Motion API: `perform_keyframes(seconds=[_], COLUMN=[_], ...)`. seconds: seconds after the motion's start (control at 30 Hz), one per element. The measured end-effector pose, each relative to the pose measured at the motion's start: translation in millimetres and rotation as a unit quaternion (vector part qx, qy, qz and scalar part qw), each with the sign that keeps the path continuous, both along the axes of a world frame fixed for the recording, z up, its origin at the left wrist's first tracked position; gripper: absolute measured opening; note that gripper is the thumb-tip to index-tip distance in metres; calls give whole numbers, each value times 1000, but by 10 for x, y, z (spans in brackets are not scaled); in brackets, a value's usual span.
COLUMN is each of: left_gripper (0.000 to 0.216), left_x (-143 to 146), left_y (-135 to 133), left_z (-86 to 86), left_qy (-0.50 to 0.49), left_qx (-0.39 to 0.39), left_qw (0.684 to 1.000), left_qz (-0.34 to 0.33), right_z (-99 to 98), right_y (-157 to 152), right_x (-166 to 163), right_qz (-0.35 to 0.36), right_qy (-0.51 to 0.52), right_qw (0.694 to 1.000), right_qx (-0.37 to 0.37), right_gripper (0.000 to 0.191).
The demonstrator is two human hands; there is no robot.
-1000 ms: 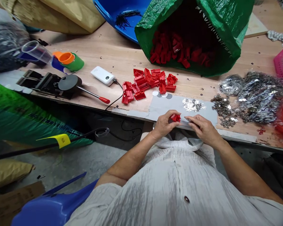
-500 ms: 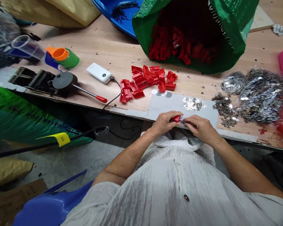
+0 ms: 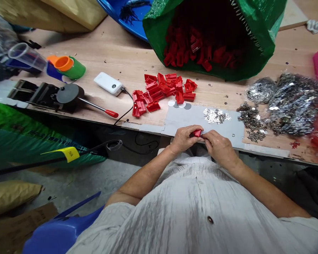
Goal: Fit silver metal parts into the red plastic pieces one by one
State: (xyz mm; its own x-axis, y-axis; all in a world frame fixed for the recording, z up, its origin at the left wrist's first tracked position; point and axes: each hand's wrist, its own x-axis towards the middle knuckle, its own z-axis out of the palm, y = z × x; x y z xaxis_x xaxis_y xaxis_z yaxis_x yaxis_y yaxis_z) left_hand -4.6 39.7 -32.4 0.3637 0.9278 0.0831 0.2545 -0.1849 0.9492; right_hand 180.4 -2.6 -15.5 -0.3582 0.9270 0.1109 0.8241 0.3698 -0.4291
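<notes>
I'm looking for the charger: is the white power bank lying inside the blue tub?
No, the white power bank lies on the wooden table beside the loose red parts, apart from the blue tub.

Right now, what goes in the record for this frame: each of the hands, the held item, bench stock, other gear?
Left: left hand grips a red plastic piece at the bench edge
Right: right hand, fingertips closed on the same piece's right end
Under hands: grey mat with small metal parts on it
Stock: loose red pieces; green sack holding more; bagged metal parts
Left side: power bank, lever press
</notes>
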Motion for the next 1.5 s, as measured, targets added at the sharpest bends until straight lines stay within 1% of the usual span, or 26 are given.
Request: perform_keyframes(seconds=[0.1, 0.17, 0.23, 0.3, 0.37, 0.43, 0.5, 0.57, 0.7, 0.8, 0.9, 0.97, 1.03, 1.1, 1.17, 1.23, 1.3, 1.33, 1.4, 1.43, 1.47, 1.5], left_gripper=[30, 32, 34, 36, 34, 35, 39, 38, 28, 25, 24, 23, 22, 23, 29, 35, 37, 35, 27, 22, 17, 12], left_x=[5, 8, 18, 43, 81, 125, 164, 194, 228, 253, 285, 304, 313, 302, 266, 206, 133, 96, 30, 4, -15, -29], left_y=[-20, -56, -113, -183, -255, -323, -383, -429, -477, -485, -487, -490, -499, -514, -539, -575, -615, -634, -661, -666, -665, -658], left_z=[20, 38, 67, 112, 169, 223, 258, 273, 307, 372, 425, 429, 407, 367, 316, 250, 160, 103, -28, -99, -170, -238], left_qy=[-1, -17, -64, -151, -257, -345, -404, -443, -483, -493, -506, -513, -514, -510, -496, -449, -356, -291, -136, -55, 19, 86], left_qx=[-7, -21, -48, -98, -180, -277, -349, -385, -429, -466, -476, -473, -468, -453, -426, -403, -378, -353, -266, -214, -167, -133], left_qw=[1000, 999, 996, 981, 945, 892, 841, 805, 756, 725, 707, 702, 705, 719, 747, 791, 851, 887, 954, 975, 986, 987], left_qz=[3, 19, 46, 77, 94, 92, 83, 86, 107, 118, 134, 142, 143, 134, 119, 100, 76, 63, 29, 8, -13, -31], right_z=[-17, -12, 16, 65, 126, 184, 231, 267, 315, 308, 255, 214, 186, 173, 167, 158, 137, 119, 72, 44, 16, -12], right_y=[16, 21, 2, -39, -86, -124, -148, -160, -168, -163, -156, -154, -156, -160, -155, -131, -74, -33, 71, 130, 190, 248], right_x=[41, 106, 171, 218, 239, 233, 209, 177, 124, 101, 85, 75, 67, 67, 91, 154, 263, 331, 485, 563, 640, 712], right_qz=[7, 10, 3, -1, 9, 32, 46, 48, 48, 45, 27, 13, 8, 12, 19, 9, -26, -54, -114, -141, -161, -176], right_qy=[31, 71, 123, 178, 212, 211, 188, 169, 159, 147, 133, 132, 159, 205, 235, 230, 201, 180, 129, 102, 79, 62], right_qw=[999, 997, 992, 982, 970, 966, 969, 976, 983, 988, 990, 990, 987, 979, 970, 969, 974, 978, 984, 984, 984, 982], right_qx=[-13, -26, -40, -71, -114, -147, -151, -130, -79, -34, 24, 40, 21, -17, -62, -93, -103, -92, -53, -29, -11, 3], right_gripper=[16, 18, 20, 20, 26, 38, 44, 43, 37, 35, 34, 34, 33, 33, 34, 35, 38, 38, 35, 32, 30, 28])
